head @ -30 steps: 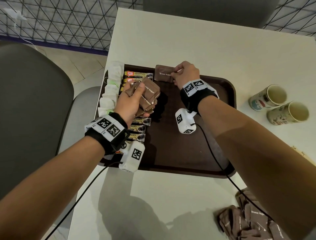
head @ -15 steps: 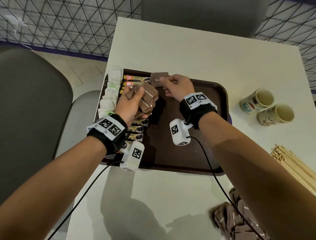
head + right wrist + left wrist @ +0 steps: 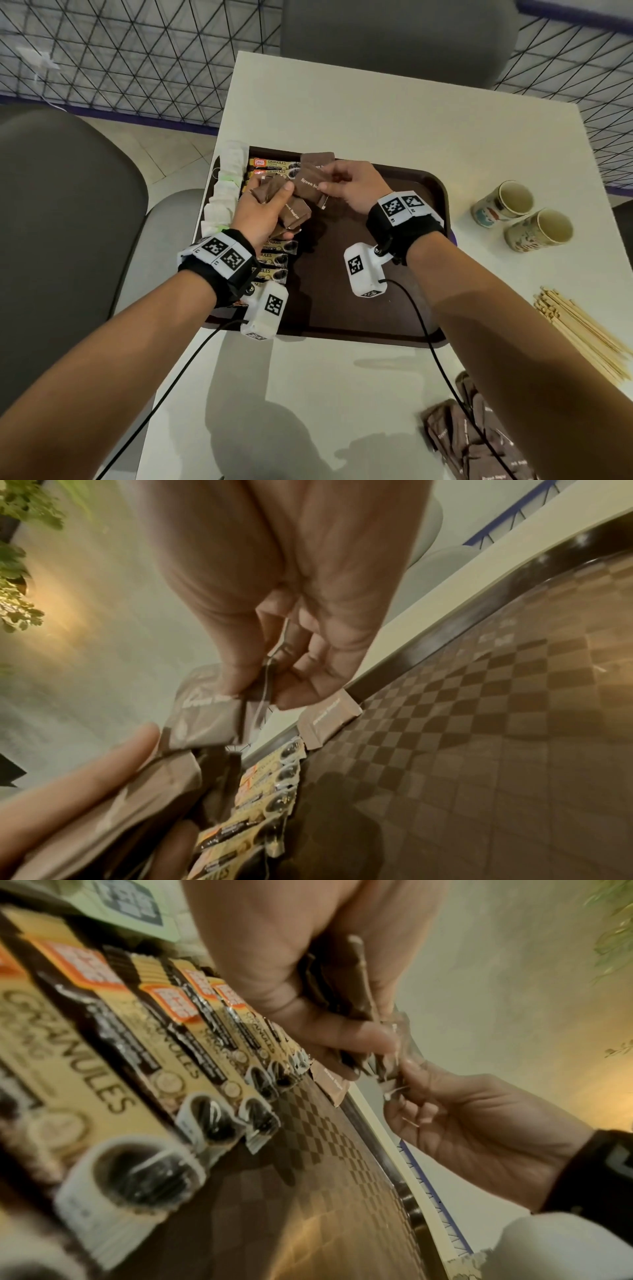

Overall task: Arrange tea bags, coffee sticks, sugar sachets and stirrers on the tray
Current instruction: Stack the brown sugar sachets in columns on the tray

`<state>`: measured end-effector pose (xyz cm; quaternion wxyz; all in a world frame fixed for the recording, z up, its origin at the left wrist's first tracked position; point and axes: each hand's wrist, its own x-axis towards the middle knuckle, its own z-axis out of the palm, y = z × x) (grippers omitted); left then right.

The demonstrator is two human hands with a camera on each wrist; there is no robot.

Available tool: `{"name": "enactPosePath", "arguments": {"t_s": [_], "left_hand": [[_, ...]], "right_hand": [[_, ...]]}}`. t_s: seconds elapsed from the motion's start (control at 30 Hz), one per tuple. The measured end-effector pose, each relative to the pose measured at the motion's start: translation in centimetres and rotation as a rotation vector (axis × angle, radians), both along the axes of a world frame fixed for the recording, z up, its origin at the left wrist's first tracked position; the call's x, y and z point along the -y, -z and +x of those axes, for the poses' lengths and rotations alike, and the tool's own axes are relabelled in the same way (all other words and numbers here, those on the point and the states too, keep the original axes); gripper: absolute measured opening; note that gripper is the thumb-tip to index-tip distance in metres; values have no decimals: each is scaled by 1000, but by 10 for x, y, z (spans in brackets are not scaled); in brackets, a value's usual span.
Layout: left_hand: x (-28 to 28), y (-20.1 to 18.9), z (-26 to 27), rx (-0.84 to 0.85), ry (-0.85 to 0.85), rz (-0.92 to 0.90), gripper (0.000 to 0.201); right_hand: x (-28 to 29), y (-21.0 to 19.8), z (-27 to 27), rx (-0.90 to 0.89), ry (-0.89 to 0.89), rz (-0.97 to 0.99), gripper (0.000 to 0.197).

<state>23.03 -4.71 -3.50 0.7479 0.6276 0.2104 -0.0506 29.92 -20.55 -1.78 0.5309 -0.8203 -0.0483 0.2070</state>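
Note:
My left hand (image 3: pixel 263 209) grips a bunch of brown sugar sachets (image 3: pixel 291 214) above the dark brown tray (image 3: pixel 404 308). My right hand (image 3: pixel 346 186) pinches one brown sugar sachet (image 3: pixel 308 185) at the top of that bunch; the right wrist view shows its thumb and fingers closed on the sachet (image 3: pixel 209 718). One more sachet (image 3: pixel 318 159) lies on the tray at its far rim. White tea bags (image 3: pixel 222 192) line the tray's left edge. A column of coffee sticks (image 3: pixel 274 164) lies beside them, and the left wrist view shows the coffee sticks (image 3: pixel 164 1047) close up.
A pile of brown sugar sachets (image 3: pixel 479 442) lies on the white table at the near right. Wooden stirrers (image 3: pixel 582 332) lie at the right edge, two paper cups (image 3: pixel 520 216) beyond them. Grey chairs stand to the left and at the far side.
My right hand left one sachet at the tray's far rim, drew back to the left hand's bunch and now pinches its top sachet. The left hand barely moved.

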Motion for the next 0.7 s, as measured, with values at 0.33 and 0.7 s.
{"name": "enactPosePath", "arguments": {"t_s": [0.33,0.7], "left_hand": [[-7,-9,4,14,20,-38,15],[-16,-1,10,-20,26,-35,18]], "right_hand": [[-4,-4,25,10,191,49,35],[4,36,51,22,330,-228,18]]}}
